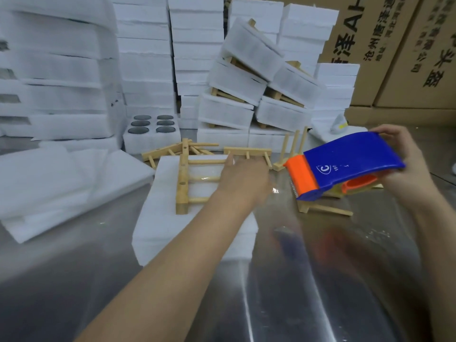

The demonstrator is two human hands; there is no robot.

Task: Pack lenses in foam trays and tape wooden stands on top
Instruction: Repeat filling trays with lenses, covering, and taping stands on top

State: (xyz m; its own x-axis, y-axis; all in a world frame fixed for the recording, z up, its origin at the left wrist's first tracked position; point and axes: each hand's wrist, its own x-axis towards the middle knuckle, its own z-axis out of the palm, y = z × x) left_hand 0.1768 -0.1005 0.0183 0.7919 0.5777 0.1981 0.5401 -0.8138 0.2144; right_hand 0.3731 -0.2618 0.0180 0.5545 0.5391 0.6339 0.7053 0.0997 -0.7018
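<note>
A white foam tray (167, 218) lies on the metal table (283, 292) in front of me with a wooden stand (183, 178) on top. My left hand (243, 180) rests on the tray's right side, over the ends of the stand's dowels; its fingers are turned away from me, and a strip of clear tape glints across the dowels. My right hand (404, 169) grips a blue and orange tape dispenser (345, 166), held in the air to the right of the tray.
Loose wooden stands (249, 151) lie behind the tray and under the dispenser. A foam tray with dark lenses (150, 129) sits further back. Taped packs (259, 77) are piled behind, between stacks of foam (145, 58). Foam sheets (49, 183) lie left. Cardboard boxes (394, 45) stand right.
</note>
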